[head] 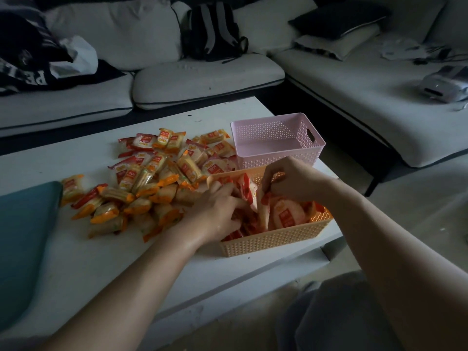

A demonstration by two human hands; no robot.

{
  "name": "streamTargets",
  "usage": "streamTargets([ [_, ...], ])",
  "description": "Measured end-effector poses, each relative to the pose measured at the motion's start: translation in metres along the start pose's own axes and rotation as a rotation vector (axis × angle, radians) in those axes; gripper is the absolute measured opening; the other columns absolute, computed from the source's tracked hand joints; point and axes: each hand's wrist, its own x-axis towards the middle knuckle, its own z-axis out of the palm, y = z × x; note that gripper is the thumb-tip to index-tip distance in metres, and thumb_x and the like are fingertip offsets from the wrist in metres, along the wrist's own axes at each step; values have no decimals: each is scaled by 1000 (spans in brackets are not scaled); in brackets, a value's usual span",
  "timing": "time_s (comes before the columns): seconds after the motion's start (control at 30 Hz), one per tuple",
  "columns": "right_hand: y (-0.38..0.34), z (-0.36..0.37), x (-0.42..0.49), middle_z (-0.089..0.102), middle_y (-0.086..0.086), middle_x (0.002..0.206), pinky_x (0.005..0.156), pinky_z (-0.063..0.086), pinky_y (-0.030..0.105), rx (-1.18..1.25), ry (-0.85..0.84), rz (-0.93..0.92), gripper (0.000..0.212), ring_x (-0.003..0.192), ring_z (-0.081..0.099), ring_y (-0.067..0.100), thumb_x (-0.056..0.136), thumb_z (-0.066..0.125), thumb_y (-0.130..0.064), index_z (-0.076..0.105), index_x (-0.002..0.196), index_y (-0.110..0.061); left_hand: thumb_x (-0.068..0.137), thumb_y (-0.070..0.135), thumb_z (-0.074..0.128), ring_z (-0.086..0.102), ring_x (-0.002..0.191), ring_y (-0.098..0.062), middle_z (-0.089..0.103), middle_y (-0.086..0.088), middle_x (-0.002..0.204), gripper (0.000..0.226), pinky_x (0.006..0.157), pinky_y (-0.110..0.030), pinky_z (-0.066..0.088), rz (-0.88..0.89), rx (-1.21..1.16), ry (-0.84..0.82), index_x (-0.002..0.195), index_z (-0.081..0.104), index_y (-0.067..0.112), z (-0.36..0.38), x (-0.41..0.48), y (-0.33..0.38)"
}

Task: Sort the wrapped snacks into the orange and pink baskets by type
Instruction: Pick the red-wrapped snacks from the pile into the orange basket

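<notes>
The orange basket (273, 240) sits at the near right edge of the white table (76, 262). The pink basket (274, 158) stands just beside it at its 12 o'clock, and no snack shows inside it. The loose pile of wrapped snacks (141, 183) spreads from the orange basket's 9 o'clock to its 11 o'clock, with red-edged and orange-edged packets mixed together.

The right hand (291, 182) pinches the crimped end of a red-edged packet (264, 198) over the middle of the orange basket. The left hand (217, 211) reaches over that basket's 9 o'clock wall, fingers bent down among the red packets lying there; whether it grips one cannot be told.

The packets look light, and their slick, crinkly film probably slides and springs back. The round crackers inside likely snap under a squeeze. The flat sealed end seems the safest hold, thumb against forefinger, rather than clamping the middle.
</notes>
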Motion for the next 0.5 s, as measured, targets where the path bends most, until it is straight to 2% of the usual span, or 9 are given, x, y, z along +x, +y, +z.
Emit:
streamTargets([
  [0.13,0,0,-2,72,-12,85,65,56,21,-37,1,17,34,80,67,6,77,64,4,73,70,-28,97,24,61,39,117,-18,51,11,120,27,95,-36,41,17,8,114,118,69,38,-4,5,-2],
  [0.23,2,6,-3,70,-10,89,58,50,13,-97,-53,25,31,79,66,7,80,61,8,75,78,-20,100,22,56,39,116,-16,50,11,118,27,79,-31,39,9,5,133,119,67,37,-9,6,-2],
  [0.3,4,12,-3,69,-2,96,58,55,17,-54,-115,57,31,78,72,12,86,57,12,73,81,-14,100,16,52,39,117,-16,50,10,119,31,75,-31,37,49,69,156,120,66,36,-9,6,1],
  [0.37,3,16,-4,70,8,100,57,59,24,46,-157,87,31,75,76,17,90,51,15,72,86,-7,99,10,49,40,118,-17,50,9,118,35,77,-36,43,95,115,172,119,66,33,-7,6,3],
  [0.43,1,20,-3,69,6,100,59,62,29,48,-143,74,31,77,75,18,89,51,14,73,86,-7,97,9,50,43,116,-18,52,8,115,34,83,-42,49,120,97,184,117,67,31,-3,8,0],
  [0.5,-1,24,-2,69,3,98,68,63,32,4,-135,60,32,81,72,18,86,53,12,74,85,-13,94,15,54,50,110,-17,54,11,107,27,85,-45,51,127,-44,238,111,68,31,1,10,-2],
])
